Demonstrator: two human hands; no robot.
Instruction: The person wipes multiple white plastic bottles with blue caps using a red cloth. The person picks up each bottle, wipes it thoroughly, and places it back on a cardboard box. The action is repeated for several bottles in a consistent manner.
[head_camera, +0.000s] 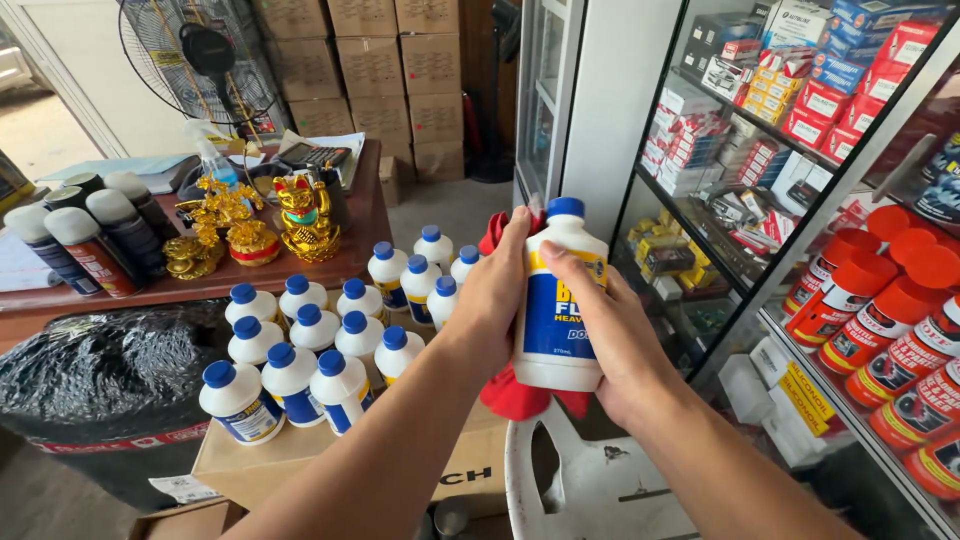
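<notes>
Currently both hands are gripping one white bottle at chest height, left hand pressing a red cloth behind it, right hand wrapping its front; wiping step, likely needing rotation next.

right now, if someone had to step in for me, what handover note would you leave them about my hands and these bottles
Left hand: holds a red cloth against the back of the white bottle.
Right hand: grips that same blue-capped bottle from the front, upright, lifted above the plastic chair.
Other bottles: a group of matching white, blue-capped ones stands upright on the cardboard box to the left.
Done: cannot tell from this view which of the standing bottles have been wiped.
Left: the one in hand is not yet set down; the glass shelf cabinet with boxes and orange-capped cans is on the right.
</notes>
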